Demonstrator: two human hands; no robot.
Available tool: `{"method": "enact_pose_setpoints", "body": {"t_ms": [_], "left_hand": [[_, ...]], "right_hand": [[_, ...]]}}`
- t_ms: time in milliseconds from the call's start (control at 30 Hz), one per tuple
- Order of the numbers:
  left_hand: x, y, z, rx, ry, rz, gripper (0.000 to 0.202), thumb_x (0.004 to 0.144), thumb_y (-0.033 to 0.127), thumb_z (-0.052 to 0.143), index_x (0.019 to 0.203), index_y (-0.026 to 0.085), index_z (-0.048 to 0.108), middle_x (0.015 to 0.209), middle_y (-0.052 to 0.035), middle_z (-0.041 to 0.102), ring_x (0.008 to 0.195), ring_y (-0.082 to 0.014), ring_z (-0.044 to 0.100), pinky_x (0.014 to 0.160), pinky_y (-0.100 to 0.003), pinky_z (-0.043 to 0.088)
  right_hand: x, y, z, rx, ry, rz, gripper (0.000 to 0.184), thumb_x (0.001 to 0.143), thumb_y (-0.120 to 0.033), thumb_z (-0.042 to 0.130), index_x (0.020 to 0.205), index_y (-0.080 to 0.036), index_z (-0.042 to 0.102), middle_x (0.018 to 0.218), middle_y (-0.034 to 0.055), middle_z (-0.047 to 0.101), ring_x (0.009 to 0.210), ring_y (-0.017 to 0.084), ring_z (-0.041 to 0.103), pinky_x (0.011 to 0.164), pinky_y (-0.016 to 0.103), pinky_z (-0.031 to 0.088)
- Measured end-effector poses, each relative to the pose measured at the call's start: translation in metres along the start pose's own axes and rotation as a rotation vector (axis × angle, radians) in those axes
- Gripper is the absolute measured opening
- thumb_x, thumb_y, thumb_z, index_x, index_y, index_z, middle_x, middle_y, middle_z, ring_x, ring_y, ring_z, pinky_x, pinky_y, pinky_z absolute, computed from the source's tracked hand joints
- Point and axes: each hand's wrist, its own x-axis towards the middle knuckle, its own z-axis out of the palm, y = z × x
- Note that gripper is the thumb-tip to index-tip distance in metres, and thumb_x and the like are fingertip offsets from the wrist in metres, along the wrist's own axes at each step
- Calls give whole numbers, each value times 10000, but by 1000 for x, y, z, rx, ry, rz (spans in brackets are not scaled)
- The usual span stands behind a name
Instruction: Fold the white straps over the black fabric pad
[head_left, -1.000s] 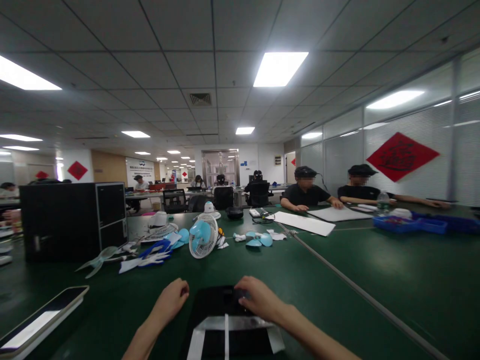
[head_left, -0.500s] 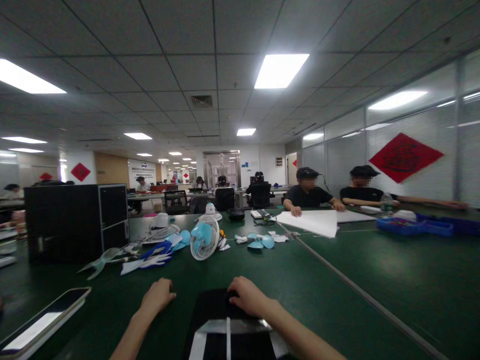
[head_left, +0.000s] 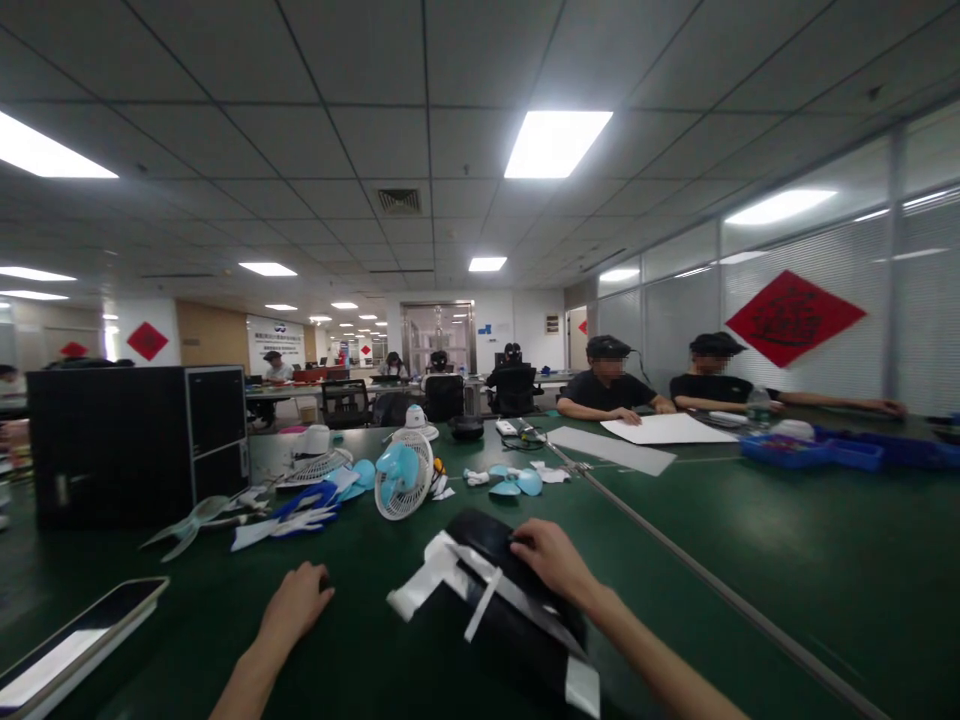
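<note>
A flat black object (head_left: 510,600), its exact kind unclear, lies at a slant in the front middle, crossed by silver and white tape strips (head_left: 486,605). Some tape hangs past its left side. My right hand (head_left: 553,560) has its fingers closed on the far right edge of this object. To the left, apart from it, my left hand (head_left: 298,600) rests on the green table (head_left: 360,650) with its fingers curled in; nothing shows in it. Beyond the hands stands a small fan with light blue blades (head_left: 405,475).
A phone on a white box (head_left: 82,640) lies at the left front, before a black computer case (head_left: 112,445). Gloves (head_left: 292,520), loose blue fan blades (head_left: 516,482) and blue trays (head_left: 795,450) lie further back. Two people sit across, one touching white sheets (head_left: 667,430).
The black taped object has moved away from me and turned at an angle, with my right hand shifting right along with it. My left hand moved slightly left. The person opposite lowered a white sheet.
</note>
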Motion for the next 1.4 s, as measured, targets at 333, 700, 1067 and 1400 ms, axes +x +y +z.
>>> {"method": "enact_pose_setpoints", "body": {"t_ms": [333,700,1067,1400], "left_hand": [[0,4,-1,-28,-31,-18,390,781,381,493,1082,185,645,1170,-109,623,1080,-279,583,841,-357,493],[0,1,2,21,-6,11,405,790,372,464,1098,179,641,1161,-113,621,1077,-285,577,861,-373,482],[-4,5,-5,-13,-30,-6,416,777,379,474,1108,183,632,1198,-109,615,1103,-287,570,868,-368,485],[-6,7,-6,-10,-46,-13,409,809,367,474,1139,172,618,1203,-117,599,1091,-271,571,844,-348,491]], "right_hand": [[-47,163,-82,-249,129,504,333,834,-344,476,908,-167,748,987,117,737,932,268,668,737,307,474],[-66,196,-79,-331,51,652,237,809,-305,506,798,-172,701,898,143,726,875,283,684,675,315,456],[-119,148,-82,-151,60,708,420,828,-556,396,764,-217,636,804,117,726,762,285,678,637,353,468],[-146,138,-66,129,127,658,481,640,-623,515,851,-222,673,787,102,749,717,291,689,625,342,509]]}}
